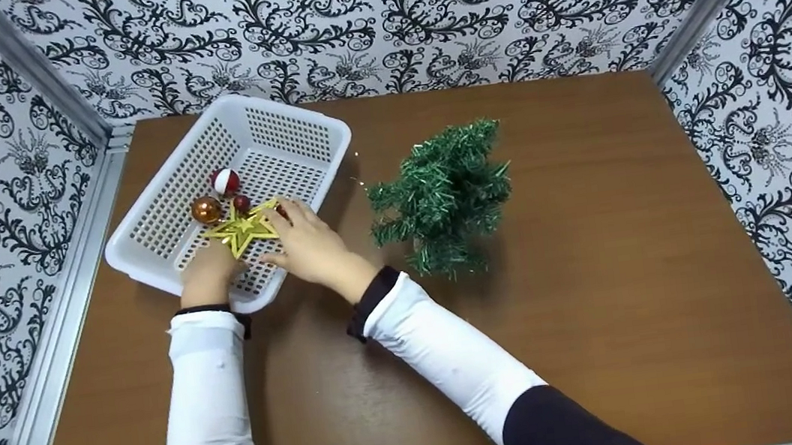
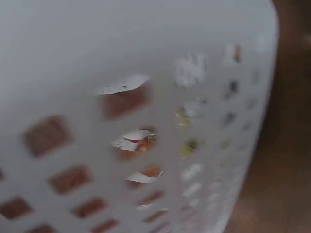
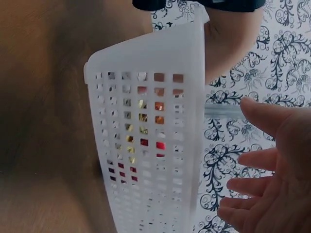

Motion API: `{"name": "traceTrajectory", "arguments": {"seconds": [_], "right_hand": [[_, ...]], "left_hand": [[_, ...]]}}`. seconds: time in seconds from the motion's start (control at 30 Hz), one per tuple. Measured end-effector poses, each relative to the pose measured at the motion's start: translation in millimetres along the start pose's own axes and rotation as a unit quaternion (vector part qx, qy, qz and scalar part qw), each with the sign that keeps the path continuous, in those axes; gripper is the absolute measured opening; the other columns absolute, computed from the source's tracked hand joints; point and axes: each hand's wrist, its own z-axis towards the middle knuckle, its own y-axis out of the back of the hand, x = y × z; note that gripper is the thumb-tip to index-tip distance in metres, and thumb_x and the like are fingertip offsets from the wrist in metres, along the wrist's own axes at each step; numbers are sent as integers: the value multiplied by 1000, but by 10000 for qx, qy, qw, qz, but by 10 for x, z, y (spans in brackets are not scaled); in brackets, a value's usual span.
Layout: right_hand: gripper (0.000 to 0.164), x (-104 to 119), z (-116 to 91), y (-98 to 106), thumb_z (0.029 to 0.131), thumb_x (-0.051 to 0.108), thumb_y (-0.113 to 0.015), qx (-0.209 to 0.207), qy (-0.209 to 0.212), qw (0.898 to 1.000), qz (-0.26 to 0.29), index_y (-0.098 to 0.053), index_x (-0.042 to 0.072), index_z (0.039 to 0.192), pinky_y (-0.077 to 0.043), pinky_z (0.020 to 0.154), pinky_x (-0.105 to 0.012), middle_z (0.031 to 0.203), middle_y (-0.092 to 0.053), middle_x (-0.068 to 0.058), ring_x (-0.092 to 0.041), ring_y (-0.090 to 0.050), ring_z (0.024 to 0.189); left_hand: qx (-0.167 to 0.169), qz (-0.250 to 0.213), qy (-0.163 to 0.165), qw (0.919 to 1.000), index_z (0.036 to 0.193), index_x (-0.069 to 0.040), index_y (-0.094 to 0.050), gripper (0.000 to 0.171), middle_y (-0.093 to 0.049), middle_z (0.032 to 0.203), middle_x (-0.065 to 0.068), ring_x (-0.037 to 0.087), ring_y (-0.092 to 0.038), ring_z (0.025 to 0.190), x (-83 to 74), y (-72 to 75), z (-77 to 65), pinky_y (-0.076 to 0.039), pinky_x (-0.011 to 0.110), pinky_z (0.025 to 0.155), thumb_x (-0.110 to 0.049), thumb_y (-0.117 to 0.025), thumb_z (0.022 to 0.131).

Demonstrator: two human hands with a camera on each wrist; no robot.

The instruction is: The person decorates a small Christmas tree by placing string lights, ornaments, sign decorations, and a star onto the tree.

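A white plastic basket (image 1: 285, 109) holds a gold star ornament (image 1: 244, 228), a shiny orange ball (image 1: 206, 210), a red-and-white ball (image 1: 226, 181) and a small dark red ball (image 1: 241, 203). My left hand (image 1: 209, 267) reaches over the near rim beside the star, its fingertips largely out of sight. Above the basket's right side is my right hand (image 1: 310, 247), fingers spread near the star's right point. In the right wrist view, that hand (image 3: 272, 170) has loosely extended fingers and holds nothing. Perforated basket wall (image 2: 121, 43) blocks the left wrist view.
A small green tinsel Christmas tree (image 1: 442, 198) stands on the brown table (image 1: 618, 248), right of the basket. Patterned panels (image 1: 341, 25) and metal rails (image 1: 72, 353) border the table at the back and sides.
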Motion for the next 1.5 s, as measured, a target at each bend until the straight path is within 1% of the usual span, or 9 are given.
{"name": "traceTrajectory", "arguments": {"seconds": [0.07,0.17,0.43,0.6,0.77,1.0,1.17,1.4,1.5], "right_hand": [[72,-11,3,-10,85,50,-49,-1,-7,10000,-35,-18,19,143,-22,109,-34,148,-13,-7,-25,-12,136],[72,-21,2,-16,85,49,-50,3,16,10000,-25,-19,18,142,-21,109,-35,148,-13,-8,-26,-13,136],[73,-57,-5,-18,84,47,-53,99,-36,9998,150,-22,16,142,-22,109,-35,148,-14,-8,-25,-12,136],[75,-85,4,-26,83,46,-56,195,-68,9989,422,-21,16,142,-22,109,-34,148,-16,-8,-23,-15,135],[79,-103,22,-39,81,46,-58,228,-132,9973,686,-18,17,142,-25,108,-32,148,-15,-7,-22,-20,134],[87,-131,5,-49,77,48,-61,-69,210,9942,1050,-16,13,143,-25,108,-29,147,-19,-9,-21,-24,133],[85,-125,-21,-57,77,38,-65,-294,640,9795,1888,-17,14,142,-27,107,-27,145,-24,-9,-20,-28,131],[49,-134,-48,-32,80,15,-66,-1081,557,9488,2915,-48,8,126,-45,87,-16,120,-55,-9,-18,-56,103],[35,-151,-55,-28,81,18,-65,-1403,426,9521,2684,-58,8,115,-47,81,-15,109,-62,-7,-15,-60,94]], "left_hand": [[-42,87,-139,9999,116,11,-48,46,-51,111,31,38,-52,93,26,-17,7,-46,48,80,-16,-60,81],[-225,128,-313,9992,98,11,-57,29,-56,102,29,36,-54,84,48,-30,5,-48,45,73,-6,-60,75],[-828,-320,-177,9959,103,12,-56,28,-53,108,32,42,-53,97,41,-43,-12,-46,51,81,2,-44,80],[-1384,-511,-161,9889,98,9,-58,25,-56,104,32,44,-54,93,34,-27,-59,-47,53,76,-1,-42,82],[-1863,-599,-284,9803,82,5,-62,16,-59,94,29,42,-57,81,-66,76,-219,-48,51,65,-4,-48,82],[-2676,-639,-1211,9538,86,2,-67,10,-65,88,22,39,-59,80,-346,170,-491,-50,47,69,-6,-61,82],[-2962,-812,-1912,9323,87,2,-67,12,-65,87,19,35,-61,79,-533,210,-659,-52,42,71,-7,-63,81],[-3389,-1118,-2610,8970,87,1,-67,12,-65,84,17,29,-61,76,-686,200,-803,-51,38,67,-8,-66,78],[-3514,-1199,-2753,8868,86,0,-66,10,-65,82,16,28,-61,74,-706,180,-816,-51,35,65,-7,-66,78]]}}
